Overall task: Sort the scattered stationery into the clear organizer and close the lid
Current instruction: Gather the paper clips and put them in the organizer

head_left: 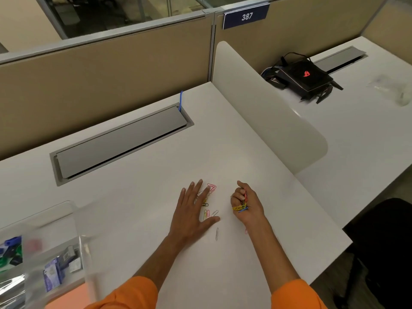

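Under my left hand [191,210], which lies flat on the white desk [156,175] with fingers spread wide, are loose paper clips [208,214] in pink, yellow and grey, some showing between thumb and forefinger. One grey clip [217,233] lies alone just nearer me than the thumb. To its right, close but apart, my right hand [246,205] is curled round a bunch of coloured clips [242,204]. Beyond both hands bare desk runs to the grey cable hatch [120,141]. Right of my right hand it runs to the desk's edge and the curved white divider [267,108]. Far left of my left hand, by the near edge, stands the clear organizer [55,241], blurred, its lid apparently raised.
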Tool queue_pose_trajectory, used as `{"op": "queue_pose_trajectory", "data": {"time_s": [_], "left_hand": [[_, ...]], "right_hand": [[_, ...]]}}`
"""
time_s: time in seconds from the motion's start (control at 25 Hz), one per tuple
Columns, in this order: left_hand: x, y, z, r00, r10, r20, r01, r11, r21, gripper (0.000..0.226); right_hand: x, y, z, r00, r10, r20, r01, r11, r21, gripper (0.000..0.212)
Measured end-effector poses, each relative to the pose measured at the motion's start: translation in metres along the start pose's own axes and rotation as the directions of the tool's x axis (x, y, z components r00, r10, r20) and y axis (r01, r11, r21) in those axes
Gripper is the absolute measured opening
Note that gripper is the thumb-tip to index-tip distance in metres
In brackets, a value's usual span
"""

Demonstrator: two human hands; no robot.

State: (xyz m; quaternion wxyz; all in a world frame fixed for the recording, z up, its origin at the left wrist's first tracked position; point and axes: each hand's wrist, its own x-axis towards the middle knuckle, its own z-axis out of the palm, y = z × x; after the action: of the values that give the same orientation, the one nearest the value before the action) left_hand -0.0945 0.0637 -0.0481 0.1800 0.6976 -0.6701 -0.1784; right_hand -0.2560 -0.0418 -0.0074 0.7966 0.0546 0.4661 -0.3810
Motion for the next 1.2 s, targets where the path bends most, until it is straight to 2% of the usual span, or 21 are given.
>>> {"op": "queue_pose_trajectory", "data": {"time_s": [0.24,0.48,0.64,0.96,1.2], "left_hand": [[0.035,0.003,0.011,0.988,0.144,0.061,-0.154,0.965,0.21,0.065],[0.051,-0.007,0.014,0.974,0.22,-0.054,-0.216,0.974,0.068,0.038],[0.058,-0.009,0.011,0.966,0.251,-0.06,-0.243,0.963,0.119,0.022],[0.067,-0.011,0.011,0.934,0.356,-0.021,-0.35,0.926,0.142,0.031],[0.074,-0.016,0.013,0.878,0.477,-0.025,-0.466,0.867,0.176,0.042]], "right_hand": [[0.001,-0.008,-0.001,1.0,0.012,-0.004,-0.011,0.996,0.083,0.036],[0.001,-0.009,-0.011,1.0,0.022,-0.013,-0.021,0.995,0.102,0.038],[0.001,-0.007,-0.014,0.999,0.033,-0.011,-0.032,0.993,0.115,0.039],[0.002,-0.003,-0.014,0.999,0.032,0.011,-0.033,0.99,0.134,0.037],[0.003,-0.003,-0.011,0.998,0.049,0.028,-0.053,0.982,0.182,0.043]]}}
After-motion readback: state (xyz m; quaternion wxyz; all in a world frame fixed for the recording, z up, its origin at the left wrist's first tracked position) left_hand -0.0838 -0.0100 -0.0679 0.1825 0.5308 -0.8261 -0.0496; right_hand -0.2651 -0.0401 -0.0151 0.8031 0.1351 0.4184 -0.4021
